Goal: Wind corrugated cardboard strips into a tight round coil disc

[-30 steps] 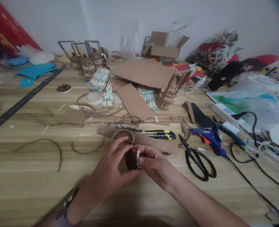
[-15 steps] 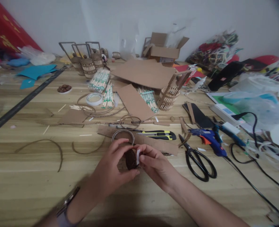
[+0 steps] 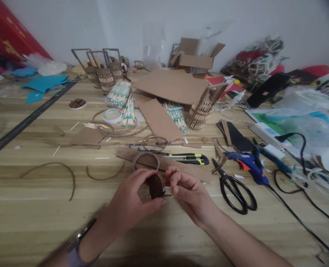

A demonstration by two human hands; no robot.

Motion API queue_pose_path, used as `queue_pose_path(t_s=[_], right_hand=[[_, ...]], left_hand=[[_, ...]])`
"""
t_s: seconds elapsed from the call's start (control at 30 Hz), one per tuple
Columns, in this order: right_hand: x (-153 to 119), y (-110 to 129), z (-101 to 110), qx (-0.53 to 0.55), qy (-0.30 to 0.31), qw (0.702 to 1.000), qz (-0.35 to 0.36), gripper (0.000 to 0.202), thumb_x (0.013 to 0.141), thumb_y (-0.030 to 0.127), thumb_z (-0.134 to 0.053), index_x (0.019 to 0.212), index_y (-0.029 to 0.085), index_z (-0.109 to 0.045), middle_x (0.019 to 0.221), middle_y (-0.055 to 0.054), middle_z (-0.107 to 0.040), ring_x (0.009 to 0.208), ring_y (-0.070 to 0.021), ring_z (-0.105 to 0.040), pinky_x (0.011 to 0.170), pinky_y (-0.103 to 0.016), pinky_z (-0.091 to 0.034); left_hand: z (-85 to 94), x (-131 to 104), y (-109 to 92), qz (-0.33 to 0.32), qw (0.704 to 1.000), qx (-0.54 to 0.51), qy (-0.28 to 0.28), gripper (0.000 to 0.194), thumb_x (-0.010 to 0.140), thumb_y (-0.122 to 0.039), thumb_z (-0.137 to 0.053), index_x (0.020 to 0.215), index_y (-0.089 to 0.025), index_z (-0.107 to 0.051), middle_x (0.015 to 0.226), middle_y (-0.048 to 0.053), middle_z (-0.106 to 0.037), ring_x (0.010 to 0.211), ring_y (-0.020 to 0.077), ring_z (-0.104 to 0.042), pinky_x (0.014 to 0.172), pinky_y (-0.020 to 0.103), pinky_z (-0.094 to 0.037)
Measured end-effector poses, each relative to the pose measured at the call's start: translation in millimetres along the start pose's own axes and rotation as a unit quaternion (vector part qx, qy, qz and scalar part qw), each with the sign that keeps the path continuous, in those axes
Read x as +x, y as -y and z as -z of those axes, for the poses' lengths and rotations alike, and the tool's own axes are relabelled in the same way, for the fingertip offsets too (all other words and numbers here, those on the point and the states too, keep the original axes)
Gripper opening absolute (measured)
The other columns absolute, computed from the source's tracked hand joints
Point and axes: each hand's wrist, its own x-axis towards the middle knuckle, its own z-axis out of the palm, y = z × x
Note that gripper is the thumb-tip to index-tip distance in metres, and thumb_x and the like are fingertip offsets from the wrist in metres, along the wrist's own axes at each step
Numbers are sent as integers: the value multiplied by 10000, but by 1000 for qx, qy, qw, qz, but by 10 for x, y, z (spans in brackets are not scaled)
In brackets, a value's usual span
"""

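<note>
My left hand curls its thumb and fingers around a small round dark-brown piece with a rough, coiled-looking side. Just right of it, my right hand has its thumb and fingers drawn together. A thin white strip shows between the piece and the right thumb tip, and its far end is hidden by the fingers. Directly beyond both hands lie a coiled ring and a cardboard strip.
Black-handled scissors and a blue glue gun with its cable lie to the right. A yellow-black utility knife lies ahead. Further back are a stick-covered bucket, a tape roll and cardboard sheets.
My right hand has shifted slightly right, away from the brown piece. The white strip, upright against the piece before, now shows low between piece and thumb. My left hand keeps its hold.
</note>
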Motion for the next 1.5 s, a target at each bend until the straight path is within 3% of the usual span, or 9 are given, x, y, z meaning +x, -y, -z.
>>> queue_pose_path(t_s=[0.47,0.87,1.13,1.5], right_hand=[[-7,3,1,-20,-2,1000,22,255,616,396,-918,643,228,-728,980,-42,-528,915,-204,-481,834,-319,-383],[5,96,25,0,-8,998,68,265,637,411,-910,620,234,-713,933,-26,-526,877,-188,-459,839,-312,-376],[55,48,41,22,-43,999,-16,255,590,384,-938,664,237,-744,1003,-42,-629,1032,-231,-507,966,-357,-362],[63,-15,-14,40,-20,998,-45,249,607,367,-932,697,220,-752,960,-26,-654,881,-187,-547,851,-322,-401]], left_hand=[[-8,-20,-41,-5,1000,-25,-16,414,679,-210,-769,1083,-227,-679,982,35,-730,883,229,-681,835,362,-555],[-24,-16,-2,23,999,-22,-19,352,704,-190,-728,1052,-184,-675,956,50,-724,864,226,-686,808,368,-563],[-84,-27,43,-58,996,48,-42,459,690,-221,-782,1128,-208,-650,1097,90,-730,978,269,-697,889,410,-576],[-112,-39,89,-77,993,74,-51,496,681,-200,-780,1156,-194,-635,1124,107,-728,1013,288,-698,900,425,-578]])
